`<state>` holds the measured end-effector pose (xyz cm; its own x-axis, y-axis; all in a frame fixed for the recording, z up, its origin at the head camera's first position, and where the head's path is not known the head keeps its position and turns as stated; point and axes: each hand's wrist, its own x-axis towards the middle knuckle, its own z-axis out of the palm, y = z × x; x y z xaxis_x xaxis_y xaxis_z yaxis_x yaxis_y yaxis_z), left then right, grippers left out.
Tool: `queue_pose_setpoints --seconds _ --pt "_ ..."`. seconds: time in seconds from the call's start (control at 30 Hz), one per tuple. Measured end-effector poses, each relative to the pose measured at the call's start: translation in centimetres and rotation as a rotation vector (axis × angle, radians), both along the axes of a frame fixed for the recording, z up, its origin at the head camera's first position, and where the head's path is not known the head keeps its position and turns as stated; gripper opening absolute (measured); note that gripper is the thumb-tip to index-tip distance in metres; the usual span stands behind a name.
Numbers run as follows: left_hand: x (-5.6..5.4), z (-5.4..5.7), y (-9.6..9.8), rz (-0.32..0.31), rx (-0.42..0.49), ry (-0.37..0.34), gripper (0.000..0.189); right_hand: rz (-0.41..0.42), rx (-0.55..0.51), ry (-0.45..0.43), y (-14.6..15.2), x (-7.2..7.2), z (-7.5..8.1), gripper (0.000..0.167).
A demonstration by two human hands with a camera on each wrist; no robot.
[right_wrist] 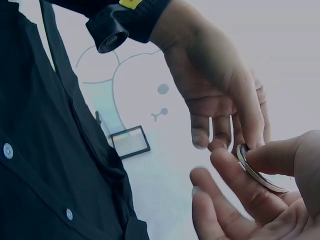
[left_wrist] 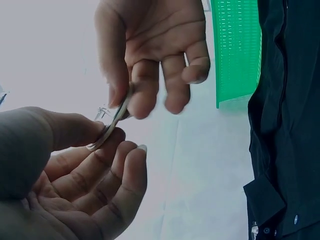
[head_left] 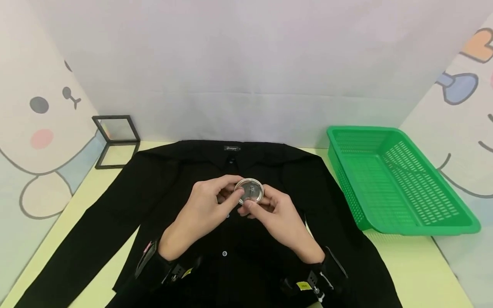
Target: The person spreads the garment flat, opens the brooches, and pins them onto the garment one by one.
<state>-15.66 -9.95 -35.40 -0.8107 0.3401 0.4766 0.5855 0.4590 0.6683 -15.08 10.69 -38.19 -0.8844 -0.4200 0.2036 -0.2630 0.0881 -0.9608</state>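
Note:
Both hands hold a round metal pin badge (head_left: 252, 188) above a black button-up shirt (head_left: 254, 256) that lies spread out. Its silver rim and hollow grey back face up in the head view, and a small clasp sticks out from the badge (left_wrist: 117, 119) in the left wrist view. My left hand (head_left: 208, 205) pinches one edge between thumb and fingers. On the opposite edge, my right hand (head_left: 279, 216) pinches it the same way. The shirt's collar lies toward the back wall, with a label inside it and pale buttons down the front.
To the right stands a green plastic basket (head_left: 348, 194) with slotted sides, close beside the shirt's sleeve. A black-edged hinged frame (head_left: 117, 141) is propped open at the back left. White printed cloth walls enclose the pale yellow table (head_left: 420, 273) at the back and sides.

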Motion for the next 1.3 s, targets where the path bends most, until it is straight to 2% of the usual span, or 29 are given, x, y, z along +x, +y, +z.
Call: queue_pose_setpoints --seconds 0.2,0.37,0.5,0.6,0.73,0.87,0.97,1.17,1.3 --pt "0.3 0.2 0.0 0.014 -0.010 -0.029 0.020 -0.106 0.036 0.013 0.4 -0.1 0.3 0.012" --pt "0.6 0.6 0.1 0.044 -0.013 -0.071 0.017 -0.144 0.039 0.036 0.5 -0.3 0.5 0.013" --pt "0.6 0.6 0.4 0.057 -0.042 -0.072 0.018 -0.150 0.053 0.037 0.6 -0.3 0.6 0.012" --pt "0.6 0.5 0.5 0.056 -0.045 -0.046 0.023 -0.129 0.060 0.064 0.7 -0.3 0.6 0.013" --pt "0.8 0.4 0.5 0.037 -0.025 -0.005 0.027 -0.050 0.100 0.121 0.7 -0.2 0.3 0.014" --pt "1.0 0.4 0.6 0.007 -0.041 0.054 0.021 0.011 0.136 0.167 0.4 0.0 0.0 0.012" --pt "1.1 0.5 0.6 -0.001 -0.064 0.094 0.014 0.022 0.152 0.192 0.2 0.0 0.1 0.012" --pt "1.4 0.8 0.6 0.017 -0.100 0.058 0.009 0.008 0.177 0.188 0.4 0.1 0.3 0.012" --pt "1.4 0.6 0.5 0.058 -0.077 0.049 0.010 -0.010 0.172 0.157 0.7 0.0 0.4 0.013"
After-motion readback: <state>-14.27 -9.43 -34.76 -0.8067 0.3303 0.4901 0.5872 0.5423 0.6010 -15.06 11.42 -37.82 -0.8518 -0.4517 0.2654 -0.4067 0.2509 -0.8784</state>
